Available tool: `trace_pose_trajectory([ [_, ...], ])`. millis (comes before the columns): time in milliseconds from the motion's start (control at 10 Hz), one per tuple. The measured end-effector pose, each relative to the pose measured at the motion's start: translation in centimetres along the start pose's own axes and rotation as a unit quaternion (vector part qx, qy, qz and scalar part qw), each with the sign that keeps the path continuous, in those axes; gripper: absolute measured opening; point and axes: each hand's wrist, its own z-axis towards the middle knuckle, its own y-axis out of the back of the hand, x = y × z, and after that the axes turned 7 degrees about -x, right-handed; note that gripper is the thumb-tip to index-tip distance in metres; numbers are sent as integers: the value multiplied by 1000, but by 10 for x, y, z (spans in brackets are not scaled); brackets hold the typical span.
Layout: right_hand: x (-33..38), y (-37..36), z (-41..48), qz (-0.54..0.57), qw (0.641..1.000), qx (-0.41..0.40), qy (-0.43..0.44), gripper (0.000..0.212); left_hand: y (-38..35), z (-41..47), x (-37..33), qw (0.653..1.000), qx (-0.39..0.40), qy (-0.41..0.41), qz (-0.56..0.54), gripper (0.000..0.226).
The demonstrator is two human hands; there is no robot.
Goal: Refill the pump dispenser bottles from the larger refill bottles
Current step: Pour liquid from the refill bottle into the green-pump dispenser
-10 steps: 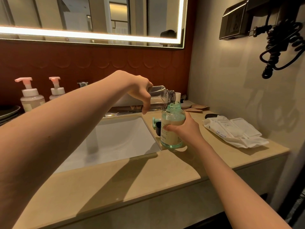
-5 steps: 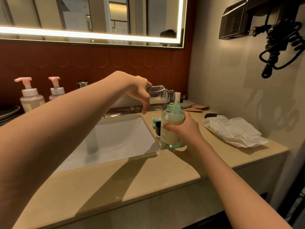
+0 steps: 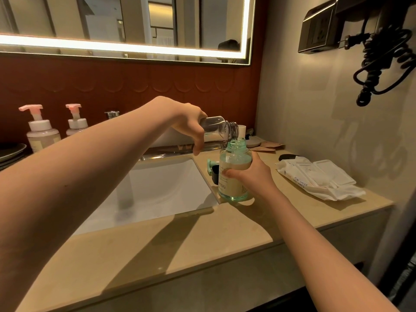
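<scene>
1. The green dispenser bottle (image 3: 236, 159) stands on the counter (image 3: 157, 248), right at the corner of the sink (image 3: 157, 194). Its pump is off and its mouth is open. It looks partly full.
2. The right hand (image 3: 254, 176) holds it round the middle. The thumb lies across the label in front, and the fingers curl round the back.
3. The clear refill bottle (image 3: 217, 131) is tipped almost flat, with its mouth just above the green bottle's mouth. The left hand (image 3: 189, 122) grips it from above, with the fingers curled round its body. I cannot tell if any liquid is running.
4. The green bottle looks hard and smooth, so I think it could slip if it gets wet. It should get heavier as it fills. The wide middle looks like the best place to hold it, pressing it down on the counter. It stands close to the sink edge, so a bump could tip it in.
5. The clear bottle looks light and stiff. Both mouths are small, so it likely needs a slow, gentle tilt.
6. A green pump top (image 3: 209, 165) lies just behind the green bottle. A pack of wet wipes (image 3: 315, 176) lies to the right. Two pink pump bottles (image 3: 41, 131) stand far off on the left by the wall.
</scene>
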Motion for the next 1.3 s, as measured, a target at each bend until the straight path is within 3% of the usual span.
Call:
trace_pose_trajectory([
  [1300, 0, 0, 0, -3, 1000, 0, 0, 81, 2, 0, -3, 1000, -1, 6, 17, 50],
])
